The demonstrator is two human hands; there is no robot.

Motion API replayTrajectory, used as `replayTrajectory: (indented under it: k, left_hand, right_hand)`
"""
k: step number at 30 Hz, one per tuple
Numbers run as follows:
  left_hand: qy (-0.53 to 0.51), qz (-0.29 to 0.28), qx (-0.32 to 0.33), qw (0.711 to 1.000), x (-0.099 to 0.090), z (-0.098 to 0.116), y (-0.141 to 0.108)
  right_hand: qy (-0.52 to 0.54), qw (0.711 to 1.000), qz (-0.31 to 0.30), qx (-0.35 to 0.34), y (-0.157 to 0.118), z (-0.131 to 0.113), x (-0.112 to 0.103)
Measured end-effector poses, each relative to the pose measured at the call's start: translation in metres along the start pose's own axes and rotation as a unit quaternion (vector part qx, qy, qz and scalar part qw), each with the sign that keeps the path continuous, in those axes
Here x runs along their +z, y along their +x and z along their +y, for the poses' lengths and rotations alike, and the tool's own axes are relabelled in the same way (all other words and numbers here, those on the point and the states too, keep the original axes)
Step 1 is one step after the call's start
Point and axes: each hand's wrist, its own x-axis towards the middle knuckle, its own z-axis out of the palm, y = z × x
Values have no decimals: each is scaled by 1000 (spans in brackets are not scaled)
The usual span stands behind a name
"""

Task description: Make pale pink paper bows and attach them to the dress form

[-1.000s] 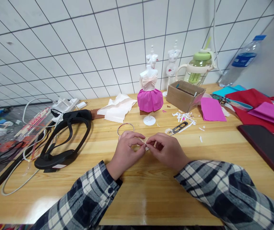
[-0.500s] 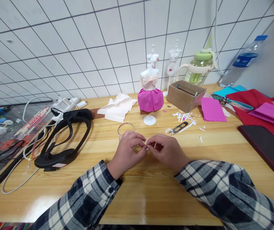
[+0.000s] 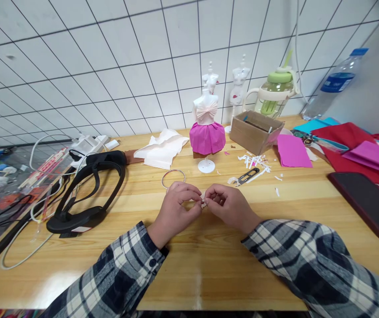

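My left hand (image 3: 180, 208) and my right hand (image 3: 229, 205) meet over the middle of the table, thumb and forefinger pinched on each. Between the fingertips is a small whitish piece (image 3: 203, 201), too little to name and partly covered by the fingers. Just beyond my left hand lies a thin ring-shaped bangle (image 3: 173, 177). Behind the hands a small dress form (image 3: 205, 119) stands upright on a round white base, with a pale pink bow top and a magenta skirt. Thread snips (image 3: 248, 176) lie past my right hand.
White paper scraps (image 3: 254, 161) surround an open cardboard box (image 3: 255, 132). Pale crumpled paper (image 3: 162, 148) lies at the back. A black headset (image 3: 91, 194) and cables are left; a phone (image 3: 368, 205), magenta paper (image 3: 293, 151), a green-lidded cup (image 3: 277, 92) and a water bottle (image 3: 337, 84) are right.
My fingertips have parted slightly, and more of the small whitish piece shows between them. The things on the table have not moved.
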Motion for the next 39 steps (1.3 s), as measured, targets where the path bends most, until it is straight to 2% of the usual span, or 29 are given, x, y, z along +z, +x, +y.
replayTrajectory:
  k: [9, 17, 25, 39]
  left_hand:
    - [-10, 5, -2, 1000, -1, -3, 1]
    - [-9, -3, -33, 999, -2, -1, 2]
    - [-12, -38, -35, 999, -4, -1, 1]
    - [-11, 6, -28, 1000, -3, -3, 2]
  right_hand:
    - [89, 994, 11, 66, 5, 6, -2]
    - [-2, 999, 26, -26, 1, 3, -2]
    - [-28, 999, 26, -33, 1, 4, -2]
    - [-66, 994, 0, -88, -1, 3, -3]
